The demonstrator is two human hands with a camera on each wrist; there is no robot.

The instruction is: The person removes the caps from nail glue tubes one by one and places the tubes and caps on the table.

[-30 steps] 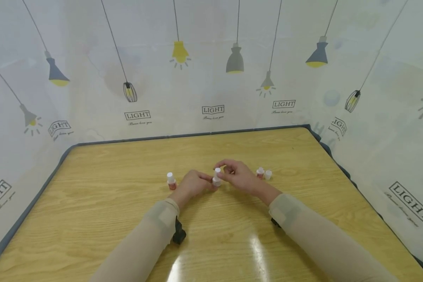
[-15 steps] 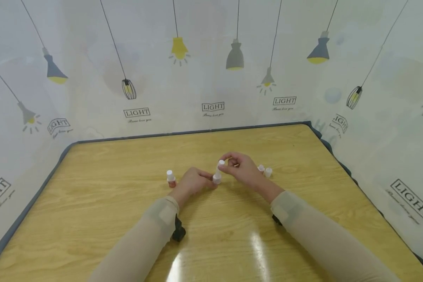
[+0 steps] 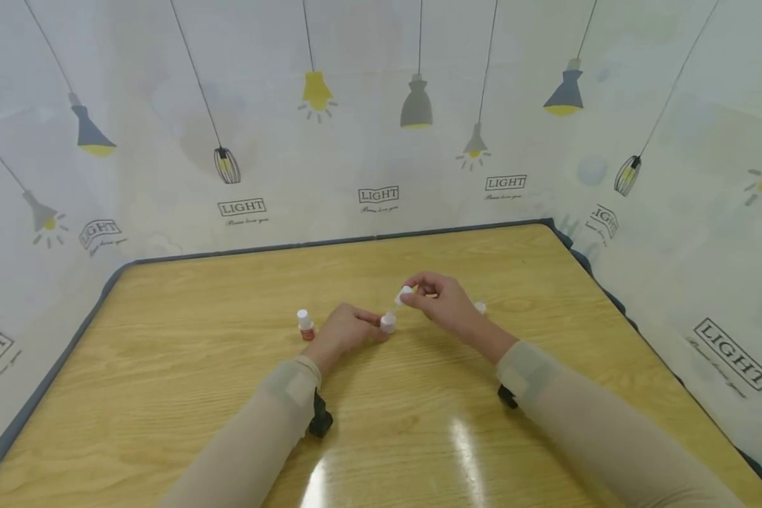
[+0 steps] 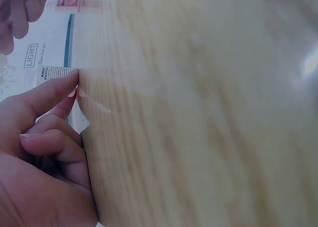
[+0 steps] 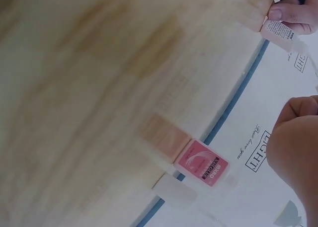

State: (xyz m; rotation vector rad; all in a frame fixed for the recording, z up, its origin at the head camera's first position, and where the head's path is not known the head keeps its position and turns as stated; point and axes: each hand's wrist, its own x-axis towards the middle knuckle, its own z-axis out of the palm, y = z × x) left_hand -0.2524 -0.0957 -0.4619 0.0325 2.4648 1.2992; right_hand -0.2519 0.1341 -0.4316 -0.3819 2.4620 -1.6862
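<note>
My left hand [image 3: 349, 329] pinches a small white bottle [image 3: 388, 324] low down, upright on the table. In the left wrist view, fine print shows on this bottle's label [image 4: 53, 73] beyond the extended index finger. The right hand [image 3: 443, 305] pinches a white cap [image 3: 405, 293] between thumb and fingertips, tilted above and to the right of the bottle. A thin pale stem or brush seems to run from cap to bottle neck; it is blurred. In the right wrist view, the bottle [image 5: 278, 32] stands between the left fingers.
Left of the left hand stands a capped bottle [image 3: 306, 325] with a red label. A pink-labelled bottle [image 5: 202, 162] stands behind the right wrist, beside a loose white cap [image 5: 175, 189]. Printed wall sheets [image 3: 292, 155] enclose the wooden table [image 3: 394, 423].
My right hand has lifted the cap off the bottle, up and to the right, and tilted it. The left hand keeps holding the bottle in place.
</note>
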